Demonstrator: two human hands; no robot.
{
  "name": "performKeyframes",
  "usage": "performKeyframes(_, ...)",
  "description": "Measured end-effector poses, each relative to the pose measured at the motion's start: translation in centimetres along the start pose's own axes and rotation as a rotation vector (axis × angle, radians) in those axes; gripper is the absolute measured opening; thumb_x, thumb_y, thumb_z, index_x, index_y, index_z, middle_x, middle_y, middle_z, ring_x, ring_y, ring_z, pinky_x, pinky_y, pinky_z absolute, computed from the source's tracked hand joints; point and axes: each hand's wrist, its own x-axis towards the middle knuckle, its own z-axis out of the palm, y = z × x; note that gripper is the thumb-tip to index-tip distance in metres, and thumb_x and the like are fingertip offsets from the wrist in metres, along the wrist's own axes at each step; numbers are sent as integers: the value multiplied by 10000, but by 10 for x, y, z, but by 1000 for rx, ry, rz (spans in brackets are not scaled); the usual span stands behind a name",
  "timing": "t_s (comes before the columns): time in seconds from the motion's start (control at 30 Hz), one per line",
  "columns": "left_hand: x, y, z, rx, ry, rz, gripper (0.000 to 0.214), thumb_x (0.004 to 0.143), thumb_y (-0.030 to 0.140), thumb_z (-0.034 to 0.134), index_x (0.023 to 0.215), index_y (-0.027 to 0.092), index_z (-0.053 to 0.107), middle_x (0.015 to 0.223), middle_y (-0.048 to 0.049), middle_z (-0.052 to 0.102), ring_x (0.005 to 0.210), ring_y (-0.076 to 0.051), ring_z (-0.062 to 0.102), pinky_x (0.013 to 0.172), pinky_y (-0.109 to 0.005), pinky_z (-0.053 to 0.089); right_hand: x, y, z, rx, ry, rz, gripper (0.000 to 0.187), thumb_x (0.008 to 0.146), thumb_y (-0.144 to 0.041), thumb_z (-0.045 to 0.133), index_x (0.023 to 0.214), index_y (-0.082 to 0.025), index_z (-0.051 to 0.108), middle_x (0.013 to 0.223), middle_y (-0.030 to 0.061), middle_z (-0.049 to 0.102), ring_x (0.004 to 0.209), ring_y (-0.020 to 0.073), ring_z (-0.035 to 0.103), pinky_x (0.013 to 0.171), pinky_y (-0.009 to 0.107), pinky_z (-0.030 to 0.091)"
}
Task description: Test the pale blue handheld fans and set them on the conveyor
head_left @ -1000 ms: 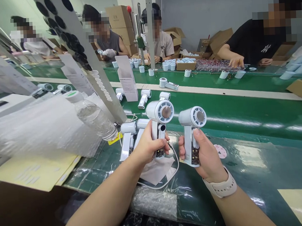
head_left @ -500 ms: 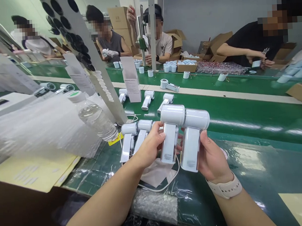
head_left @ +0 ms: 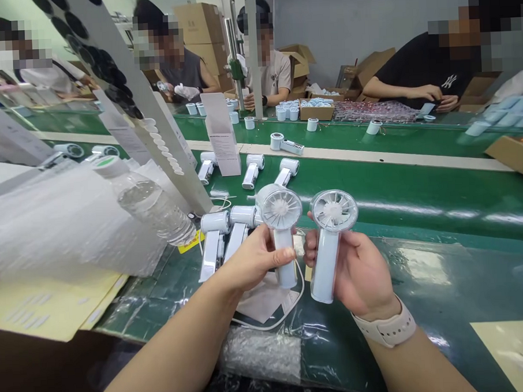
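My left hand (head_left: 261, 251) is closed round the handle of a pale blue handheld fan (head_left: 283, 209), its thumb across the front. In my right hand (head_left: 362, 269) is a second handheld fan (head_left: 329, 256) of the same kind, gripped by its handle. Both fans stand roughly upright, side by side and apart, with their round bladed ends facing me. Behind my left hand, two more fans (head_left: 214, 250) rest on the bench. Under my hands lie a white sheet (head_left: 261, 303) and a looped white cable (head_left: 288, 319).
A water bottle (head_left: 144, 195) leans among plastic wrapping (head_left: 72, 221) on the left. A slanted post (head_left: 173, 159) rises beside it. Several fans and a white box (head_left: 222, 143) stand on the green conveyor (head_left: 417, 192). Co-workers (head_left: 416, 73) sit across it.
Both fans have been turned in my hands: their sides showed before, and now their round bladed ends face me. The view has shifted slightly to the right.
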Motion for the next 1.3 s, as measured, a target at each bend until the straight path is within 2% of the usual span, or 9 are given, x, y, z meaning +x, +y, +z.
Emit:
performKeyframes(0.1,1,-5,-3,29,14,-36,626,638,700,744,915,164,578,739,-2,572,616,-119,536,572,-255,443,-1,0,2,-31,-52,-3,312,825,-399,511,697,-176,688,723,60,654,622,167,571,588,299,521)
performKeyframes(0.17,2,-6,-3,14,-20,-38,604,729,737,633,925,166,593,751,-27,610,642,-144,579,598,-278,476,-1,-1,2,-32,-74,-33,347,848,-411,477,712,-172,690,722,71,648,631,177,574,587,311,518)
performKeyframes(0.23,1,-5,-3,-9,-63,-26,560,807,707,570,926,162,612,752,-50,643,679,-171,626,626,-294,503,-1,-2,1,-9,-82,-59,341,858,-410,463,723,-181,676,688,68,637,614,180,571,589,320,515)
performKeyframes(0.4,0,-3,-2,-69,-97,-31,445,877,580,582,990,150,616,753,-74,687,695,-199,670,609,-291,520,-2,-5,-3,16,-45,-76,231,824,-428,552,771,-214,624,676,53,643,605,202,591,612,365,528)
performKeyframes(0.57,2,-1,-2,-124,-51,-7,385,884,519,597,1005,154,598,879,-92,711,697,-203,694,617,-307,554,-4,-4,-4,-36,-12,-141,180,796,-386,641,857,-217,644,687,37,655,639,187,604,610,323,528)
performKeyframes(0.83,3,1,1,-206,-19,15,263,869,356,605,1065,193,543,930,-66,717,721,-227,722,613,-331,565,-6,-3,4,-106,12,-197,190,797,-357,674,947,-244,648,713,16,643,762,236,639,683,382,536)
performKeyframes(1.03,4,1,0,-193,65,17,328,837,370,620,1099,197,527,889,-61,722,699,-230,716,611,-334,552,-5,1,6,-159,51,-291,220,768,-403,732,903,-244,663,682,-21,604,603,153,537,545,296,465)
performKeyframes(1.23,5,2,0,-188,116,22,395,789,381,660,1107,196,518,850,-50,720,664,-222,702,598,-333,544,0,7,0,-222,58,-331,262,726,-300,756,966,-240,667,921,1,674,801,179,577,706,320,479)
performKeyframes(1.3,5,2,1,-193,130,29,372,789,372,653,1085,194,515,847,-50,718,660,-224,700,592,-335,539,0,7,0,-238,57,-339,268,724,-263,734,982,-240,666,928,4,676,819,190,576,728,332,479)
